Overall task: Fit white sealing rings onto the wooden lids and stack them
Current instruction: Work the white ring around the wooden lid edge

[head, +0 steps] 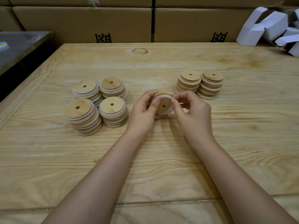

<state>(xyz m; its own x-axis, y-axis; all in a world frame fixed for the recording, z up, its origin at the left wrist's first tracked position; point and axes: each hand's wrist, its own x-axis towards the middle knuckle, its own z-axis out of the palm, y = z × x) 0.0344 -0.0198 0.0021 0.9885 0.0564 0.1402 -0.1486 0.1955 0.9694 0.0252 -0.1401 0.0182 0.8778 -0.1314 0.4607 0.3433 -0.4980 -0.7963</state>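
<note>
A round wooden lid (163,105) with a small centre hole is held upright above the table's middle. My left hand (144,110) grips its left edge, thumb on the face. My right hand (191,109) pinches the white sealing ring (165,96) at the lid's upper right rim. To the left stand several stacks of lids with white rings (95,105). To the right, two stacks of bare wooden lids (200,84) stand side by side.
The wooden table (145,159) stretches wide around my arms. Brown cardboard boxes (84,21) line the back edge. Folded white cartons (271,25) pile at the far right. A dark metal surface (19,46) sits at the far left.
</note>
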